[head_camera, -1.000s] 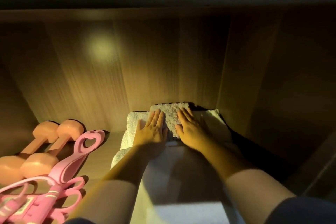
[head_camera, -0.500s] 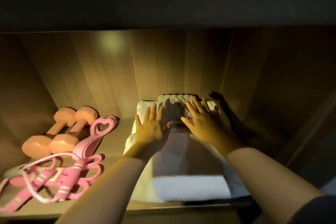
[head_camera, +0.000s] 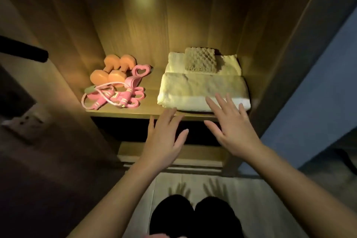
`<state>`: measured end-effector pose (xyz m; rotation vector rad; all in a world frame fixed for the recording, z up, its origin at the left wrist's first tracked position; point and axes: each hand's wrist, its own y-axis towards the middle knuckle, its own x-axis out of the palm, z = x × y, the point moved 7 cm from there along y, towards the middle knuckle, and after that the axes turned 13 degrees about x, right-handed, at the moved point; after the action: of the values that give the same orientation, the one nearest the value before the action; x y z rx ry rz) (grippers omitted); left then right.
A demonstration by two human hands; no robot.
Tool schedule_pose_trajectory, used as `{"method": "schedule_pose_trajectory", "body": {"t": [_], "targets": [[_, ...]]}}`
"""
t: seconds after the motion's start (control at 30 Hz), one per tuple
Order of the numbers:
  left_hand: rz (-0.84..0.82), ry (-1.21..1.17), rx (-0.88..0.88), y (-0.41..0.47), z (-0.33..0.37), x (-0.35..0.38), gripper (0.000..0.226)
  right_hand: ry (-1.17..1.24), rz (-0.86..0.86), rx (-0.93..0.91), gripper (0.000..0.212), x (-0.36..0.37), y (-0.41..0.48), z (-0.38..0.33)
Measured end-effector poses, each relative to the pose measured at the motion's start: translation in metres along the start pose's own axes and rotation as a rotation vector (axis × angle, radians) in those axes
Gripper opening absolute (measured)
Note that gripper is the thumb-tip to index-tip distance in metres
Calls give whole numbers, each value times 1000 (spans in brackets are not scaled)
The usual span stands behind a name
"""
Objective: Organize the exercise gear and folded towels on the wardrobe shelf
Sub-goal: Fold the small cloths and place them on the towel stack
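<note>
Wardrobe shelf (head_camera: pixel 119 111), wood, lit from above.

Contents, 9 o'clock half: orange dumbbells (head_camera: pixel 108 75) x2, side by side, lengthwise front-to-back; pink heart-shaped grip (head_camera: pixel 142 70) just beside them at their 3 o'clock; pink jump rope (head_camera: pixel 108 98) coiled w/ handles at their 6 o'clock, near front edge.

Contents, 3 o'clock half: rear towel (head_camera: pixel 174 62) folded flat near back panel; small textured cloth (head_camera: pixel 201 60) lying on top of it; front towel (head_camera: pixel 201 87) folded thick, butted against rear one at its 6 o'clock, reaching shelf's front edge. Bare shelf strip between gear and towels.

Left hand (head_camera: pixel 164 139): palm down, fingers straight, spread wide, holding nothing; tips at shelf's front edge, approx 7 o'clock of front towel.

Right hand (head_camera: pixel 234 131): palm down, fingers fanned wide, holding nothing; tips overlapping front towel's near edge, contact not determinable.

Both forearms extended fwd from 6 o'clock. Below: black-clad feet (head_camera: pixel 172 216) on pale floor (head_camera: pixel 247 191).
</note>
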<state>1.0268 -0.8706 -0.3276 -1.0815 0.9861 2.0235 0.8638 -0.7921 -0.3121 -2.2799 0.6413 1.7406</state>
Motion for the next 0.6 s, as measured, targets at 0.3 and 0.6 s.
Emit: {"method": "schedule_pose_trajectory", "body": {"t": [0.3,0.6], "targets": [[-49,-153,-128,-168,40,17,42,25,-219,-58,65,50,-169,-16],[-188,-259,-221,-256,55,76,35,121,-425,-34,52,117,-255,-21]]}}
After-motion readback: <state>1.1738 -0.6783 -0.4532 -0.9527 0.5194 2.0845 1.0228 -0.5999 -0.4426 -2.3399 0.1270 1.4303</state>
